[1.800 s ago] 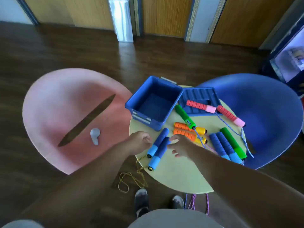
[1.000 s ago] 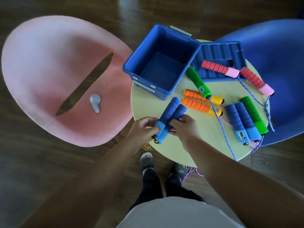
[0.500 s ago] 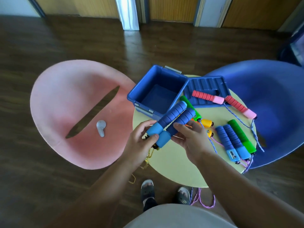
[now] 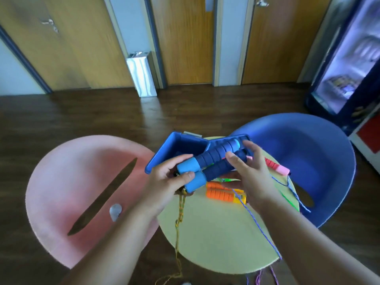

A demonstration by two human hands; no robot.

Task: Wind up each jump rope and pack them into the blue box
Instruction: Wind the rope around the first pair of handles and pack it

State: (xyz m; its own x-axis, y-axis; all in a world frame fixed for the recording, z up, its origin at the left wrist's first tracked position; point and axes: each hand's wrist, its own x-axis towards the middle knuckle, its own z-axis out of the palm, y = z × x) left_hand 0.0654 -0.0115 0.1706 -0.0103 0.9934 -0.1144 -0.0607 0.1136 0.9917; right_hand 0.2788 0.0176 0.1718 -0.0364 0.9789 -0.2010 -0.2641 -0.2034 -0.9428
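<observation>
While the left hand [image 4: 164, 182] curled its fingers and thumb round the light-blue ends of the two blue handles [image 4: 213, 157], the right hand [image 4: 248, 171] gripped their dark foam between thumb and loosely spread fingers. The pair was held above the round table [image 4: 216, 233], at the near side of the blue box [image 4: 162, 153], with the yellow cord [image 4: 181, 210] hanging down.

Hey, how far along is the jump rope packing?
Nothing looks packed; the blue box shows no rope in its visible part. The left hand and right hand hold the blue handles, yellow cord dangling unwound. The orange handles and pink handle lie on the table, unpacked.
</observation>
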